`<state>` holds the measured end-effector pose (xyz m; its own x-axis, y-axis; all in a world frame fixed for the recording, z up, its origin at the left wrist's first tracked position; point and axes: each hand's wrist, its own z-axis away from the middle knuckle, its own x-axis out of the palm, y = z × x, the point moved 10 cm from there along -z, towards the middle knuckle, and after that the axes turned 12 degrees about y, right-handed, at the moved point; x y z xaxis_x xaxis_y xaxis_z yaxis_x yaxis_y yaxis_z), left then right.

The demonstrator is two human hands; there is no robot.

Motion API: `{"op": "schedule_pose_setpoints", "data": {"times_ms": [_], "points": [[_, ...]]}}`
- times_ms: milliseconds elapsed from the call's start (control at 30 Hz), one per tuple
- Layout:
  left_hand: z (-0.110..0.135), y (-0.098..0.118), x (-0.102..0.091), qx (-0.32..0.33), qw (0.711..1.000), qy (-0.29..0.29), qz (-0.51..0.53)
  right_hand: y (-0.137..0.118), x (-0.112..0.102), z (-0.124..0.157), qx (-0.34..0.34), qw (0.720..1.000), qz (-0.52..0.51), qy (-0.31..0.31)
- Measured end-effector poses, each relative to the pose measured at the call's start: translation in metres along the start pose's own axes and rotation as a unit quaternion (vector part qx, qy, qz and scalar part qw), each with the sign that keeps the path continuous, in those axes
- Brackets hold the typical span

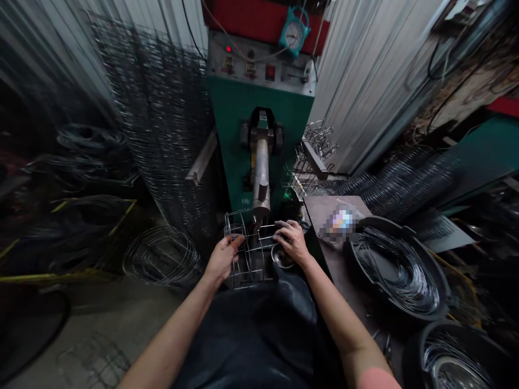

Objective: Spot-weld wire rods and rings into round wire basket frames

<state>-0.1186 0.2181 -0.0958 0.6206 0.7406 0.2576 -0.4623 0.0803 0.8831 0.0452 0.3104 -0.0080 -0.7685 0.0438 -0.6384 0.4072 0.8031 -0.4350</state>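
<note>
As the left hand (222,258) and right hand (292,242) close fingers (237,241) on its rods, a boxy, open welded-wire frame (249,256), silvery.

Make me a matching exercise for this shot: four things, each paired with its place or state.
Things:
1. left hand
2. right hand
3. round gauge
4. black tub

Places or states:
A. full of wire rings
B. holding the left side of the wire frame
C. mounted at the top of the green machine
D. on the wire frame, above a small metal bowl

Pairs: 1-B, 2-D, 3-C, 4-A
</note>
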Motion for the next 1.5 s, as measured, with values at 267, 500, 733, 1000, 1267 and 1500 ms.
{"op": "schedule_pose_setpoints", "data": {"times_ms": [267,500,733,1000,1267,1500], "points": [[-0.008,0.007,0.003,0.001,1.000,-0.002,0.016,0.006,0.005,-0.013,0.017,1.000,-0.019,-0.009],[-0.016,0.010,0.007,-0.002,1.000,0.000,0.028,0.016,0.013,-0.023,0.031,0.999,-0.031,-0.026],[-0.021,0.013,0.010,-0.016,0.999,0.002,0.034,0.022,0.017,-0.029,0.028,0.999,-0.035,-0.021],[-0.032,0.006,0.009,-0.035,0.999,-0.002,0.030,0.030,0.024,-0.029,0.049,0.998,-0.037,-0.029],[-0.030,0.011,0.015,-0.029,0.999,-0.024,0.009,0.031,0.020,-0.031,0.072,0.997,-0.017,-0.026],[-0.017,0.011,0.009,-0.021,1.000,-0.015,0.010,0.026,0.021,-0.024,0.067,0.997,-0.023,-0.040]]}}
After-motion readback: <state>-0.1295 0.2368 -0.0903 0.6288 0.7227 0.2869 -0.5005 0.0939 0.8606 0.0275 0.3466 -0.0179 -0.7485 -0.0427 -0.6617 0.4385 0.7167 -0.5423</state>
